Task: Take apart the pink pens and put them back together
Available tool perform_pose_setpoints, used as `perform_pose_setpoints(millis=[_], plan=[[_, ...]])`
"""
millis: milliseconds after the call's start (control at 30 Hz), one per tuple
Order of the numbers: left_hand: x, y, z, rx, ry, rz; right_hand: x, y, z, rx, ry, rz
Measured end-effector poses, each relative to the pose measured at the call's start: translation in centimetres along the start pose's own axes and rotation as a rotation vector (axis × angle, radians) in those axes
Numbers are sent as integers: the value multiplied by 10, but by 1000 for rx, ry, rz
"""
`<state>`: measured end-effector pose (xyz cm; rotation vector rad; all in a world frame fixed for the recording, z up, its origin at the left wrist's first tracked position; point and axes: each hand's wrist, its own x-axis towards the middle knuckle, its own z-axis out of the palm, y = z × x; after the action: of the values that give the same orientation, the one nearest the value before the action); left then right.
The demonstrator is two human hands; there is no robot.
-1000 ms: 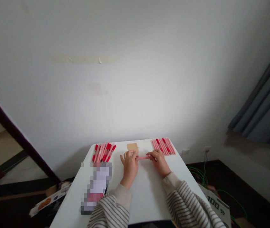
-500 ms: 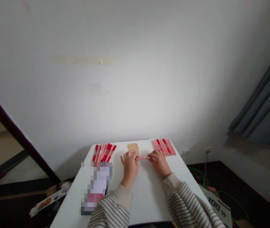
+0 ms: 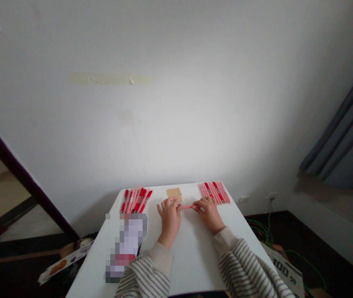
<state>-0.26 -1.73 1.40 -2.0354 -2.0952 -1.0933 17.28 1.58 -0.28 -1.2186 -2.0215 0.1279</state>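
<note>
A pink pen [image 3: 187,207] lies crosswise between my hands, low over the white table [image 3: 192,252]. The fingers of my left hand [image 3: 170,215] are closed on its left end, the thumb side turned inward. At the other end my right hand [image 3: 208,213] pinches it, and a small whitish patch shows by those fingertips. Behind my right hand is a neat row of pink and red pens [image 3: 215,193]. To the left lies a looser pile of pink and red pens [image 3: 136,200]. Just beyond my left hand sits a tan flat piece [image 3: 174,193].
A long pixelated item [image 3: 128,244] lies on the table's left side, near my left sleeve. The wall [image 3: 176,124] rises behind the table. Right of the table are a bag marked 100 [image 3: 284,269] and green cables [image 3: 262,229] on the floor.
The pen's middle showed a white patch before and now looks pink, with the whitish patch by my right fingertips. Both hands keep nearly the same place.
</note>
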Motion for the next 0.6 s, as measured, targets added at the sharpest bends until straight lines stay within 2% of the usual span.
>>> perform_pose_setpoints(millis=[600], plan=[[0,0,1,19,2,-20,0,1,0,-27,52,8]])
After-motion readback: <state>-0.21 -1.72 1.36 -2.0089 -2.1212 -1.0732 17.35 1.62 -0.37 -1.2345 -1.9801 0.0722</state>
